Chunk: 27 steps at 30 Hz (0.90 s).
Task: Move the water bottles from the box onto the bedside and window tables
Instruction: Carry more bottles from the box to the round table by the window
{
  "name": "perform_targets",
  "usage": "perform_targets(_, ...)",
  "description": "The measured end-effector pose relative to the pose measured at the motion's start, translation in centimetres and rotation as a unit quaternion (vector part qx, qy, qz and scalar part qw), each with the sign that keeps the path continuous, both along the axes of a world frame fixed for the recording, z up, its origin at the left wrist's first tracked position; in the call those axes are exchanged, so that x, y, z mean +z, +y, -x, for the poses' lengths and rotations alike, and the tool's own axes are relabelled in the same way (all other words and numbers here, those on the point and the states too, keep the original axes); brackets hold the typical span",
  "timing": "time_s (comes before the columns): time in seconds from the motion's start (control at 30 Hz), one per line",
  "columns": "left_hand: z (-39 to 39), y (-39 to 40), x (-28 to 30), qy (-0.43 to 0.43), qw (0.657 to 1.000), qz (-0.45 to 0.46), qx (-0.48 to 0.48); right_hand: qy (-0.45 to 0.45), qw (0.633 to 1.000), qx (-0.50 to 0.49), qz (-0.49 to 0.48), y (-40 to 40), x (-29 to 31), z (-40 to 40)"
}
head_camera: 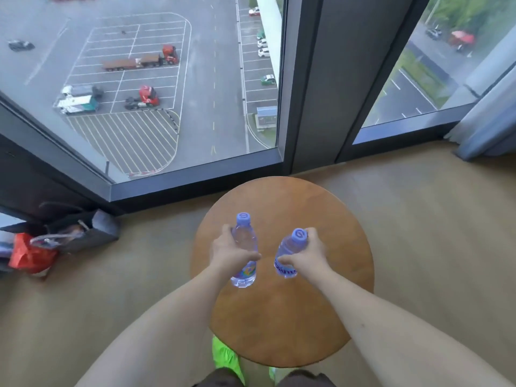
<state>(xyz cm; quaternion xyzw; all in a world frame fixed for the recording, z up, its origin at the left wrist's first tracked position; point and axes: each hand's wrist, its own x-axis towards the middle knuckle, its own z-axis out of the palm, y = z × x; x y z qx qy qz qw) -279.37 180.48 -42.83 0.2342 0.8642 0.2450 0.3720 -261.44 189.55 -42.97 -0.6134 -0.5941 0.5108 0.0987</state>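
Clear plastic, blue caps: two water bottles over the round wooden worktop (282, 317) by the window (139, 79). Head view only.

Left hand (229, 254) wraps the left bottle (243, 247) at mid-body, fingers and thumb curled round it. Right hand (310, 256) holds the right bottle (287, 254) high, fingers round the shoulder just under the cap, thumb across the label. Both grips closed on their bottles. Bottles sit near the worktop centre, apart from each other, tilted slightly. Can't tell if the bases touch the wood yet.

Handling, my read: both look full, so moderate weight; thin walls will flex under squeeze, smooth label is slippery. Mid-body wrap is the safer hold; shoulder hold risks swing. Set down base-flat, away from the worktop edge.

Off the worktop's left, bags (55, 238) on the floor (418, 219).
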Motion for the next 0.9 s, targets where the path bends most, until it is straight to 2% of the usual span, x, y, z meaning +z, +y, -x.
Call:
perform_targets(0.3,3.0,3.0,-5.4,0.004,0.999,0.026,0.018,-0.046,0.999,0.014,-0.004,3.5,-4.6,3.1)
perform_targets(0.57,5.2,5.5,-8.0,-0.008,0.998,-0.046,0.03,-0.042,0.999,0.025,-0.023,4.7,-6.8,6.7)
perform_targets(0.8,6.5,6.2,-7.9,-0.036,0.999,-0.019,-0.032,-0.046,0.997,0.059,-0.026,5.3,-6.7,7.5)
perform_targets(0.9,6.5,6.2,-7.2,-0.018,0.994,-0.011,-0.104,-0.054,0.992,0.11,-0.027,5.3,-6.4,7.7)
